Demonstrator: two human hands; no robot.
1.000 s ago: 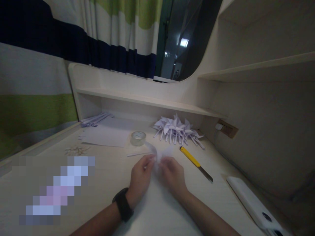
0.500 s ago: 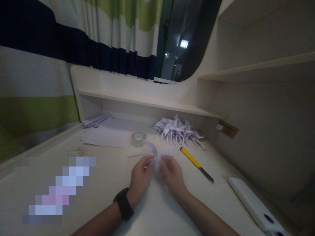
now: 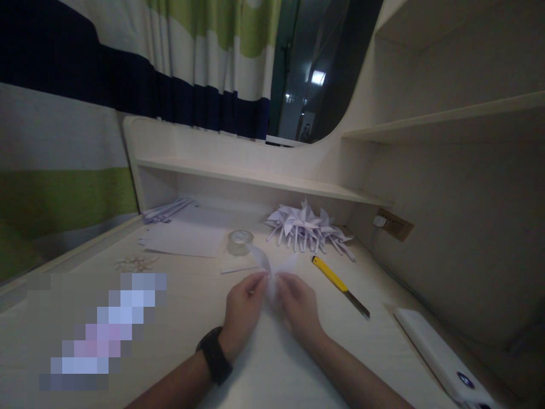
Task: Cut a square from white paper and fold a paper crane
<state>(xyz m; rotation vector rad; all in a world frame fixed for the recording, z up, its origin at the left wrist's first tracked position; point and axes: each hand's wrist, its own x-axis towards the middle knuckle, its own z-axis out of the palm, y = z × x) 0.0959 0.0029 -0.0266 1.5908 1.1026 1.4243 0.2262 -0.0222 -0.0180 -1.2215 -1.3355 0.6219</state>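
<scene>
Two hands at work on a pale wooden desk (image 3: pixel 179 318): left hand (image 3: pixel 243 309), black watch (image 3: pixel 214 355) on its wrist, and right hand (image 3: pixel 300 307) pinch a small folded white paper piece (image 3: pixel 275 268) between them near the desk's middle, fingers closed narrow on it; two paper flaps stick up above the fingertips. Just behind, toward the back edge, a clear tape roll (image 3: pixel 239 241); a thin white strip (image 3: pixel 238 269) lies beside the left hand. Yellow utility knife (image 3: pixel 338 278), blade out, sits to the right of the hands; a pile of folded paper pinwheels (image 3: pixel 309 224) near the back-right corner under the shelf (image 3: pixel 255 179); flat white sheets (image 3: pixel 183 236) at back left; a white device (image 3: pixel 440 355) by the front-right edge.
</scene>
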